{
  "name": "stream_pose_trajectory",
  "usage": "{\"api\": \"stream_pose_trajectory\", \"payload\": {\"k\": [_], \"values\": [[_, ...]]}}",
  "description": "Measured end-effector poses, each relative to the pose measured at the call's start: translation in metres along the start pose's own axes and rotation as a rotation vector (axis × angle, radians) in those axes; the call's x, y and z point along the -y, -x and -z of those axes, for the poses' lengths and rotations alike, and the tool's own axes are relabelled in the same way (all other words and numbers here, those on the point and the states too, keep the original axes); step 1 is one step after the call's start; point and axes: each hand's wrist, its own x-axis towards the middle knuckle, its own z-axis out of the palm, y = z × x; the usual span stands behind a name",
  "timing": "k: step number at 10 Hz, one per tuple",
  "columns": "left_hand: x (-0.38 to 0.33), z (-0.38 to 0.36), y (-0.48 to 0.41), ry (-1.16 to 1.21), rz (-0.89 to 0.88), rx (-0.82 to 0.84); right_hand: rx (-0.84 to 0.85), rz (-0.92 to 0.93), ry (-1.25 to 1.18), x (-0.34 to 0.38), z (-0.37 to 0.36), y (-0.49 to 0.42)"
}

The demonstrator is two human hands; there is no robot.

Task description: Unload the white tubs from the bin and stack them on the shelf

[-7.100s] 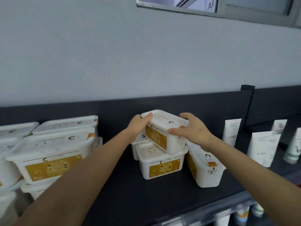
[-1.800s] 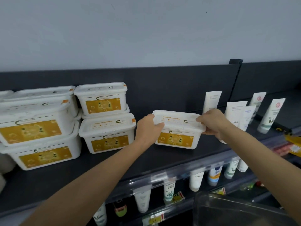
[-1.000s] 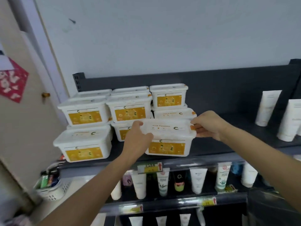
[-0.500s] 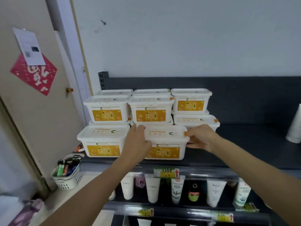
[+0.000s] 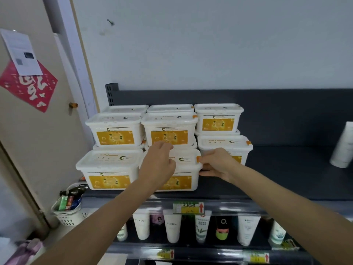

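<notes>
Several white tubs with yellow labels stand stacked at the left end of the dark shelf (image 5: 286,178). One white tub (image 5: 184,170) sits in the front row, tight against the front left tub (image 5: 108,169) and in front of the right stack (image 5: 219,121). My left hand (image 5: 158,165) lies over this tub's left part, fingers curled on the lid. My right hand (image 5: 215,163) pinches its right end, thumb low and fingers at the rim by the orange clip. The bin is out of view.
A white tube (image 5: 342,146) stands on the shelf at the far right. Cosmetic tubes (image 5: 172,226) hang along the lower shelf behind price tags. A white basket (image 5: 66,211) with small items sits on the floor left, beside a door (image 5: 47,140).
Both hands slid the tub leftward along the shelf until it met the front left tub. My left hand shifted from the tub's left end onto its lid.
</notes>
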Motion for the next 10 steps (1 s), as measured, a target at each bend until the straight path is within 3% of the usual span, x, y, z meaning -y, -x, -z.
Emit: {"api": "stream_pose_trajectory", "payload": {"k": [1, 2, 3, 5, 7, 10], "values": [[-0.012, -0.005, -0.009, 0.007, -0.057, -0.027, 0.001, 0.057, 0.072, 0.002, 0.023, -0.002], [-0.021, -0.011, -0.022, 0.008, -0.118, -0.042, -0.220, 0.319, 0.452, 0.011, 0.053, -0.008], [-0.030, -0.019, -0.036, 0.012, -0.130, -0.041, -0.288, 0.560, 1.020, 0.018, 0.083, -0.015], [-0.044, -0.036, -0.053, 0.011, -0.147, 0.006, -0.161, 0.613, 1.404, 0.011, 0.116, -0.041], [-0.050, -0.048, -0.064, -0.005, -0.174, 0.006, -0.093, 0.694, 1.552, 0.008, 0.121, -0.057], [-0.056, -0.045, -0.061, 0.030, -0.181, 0.003, -0.099, 0.702, 1.394, 0.009, 0.121, -0.040]]}}
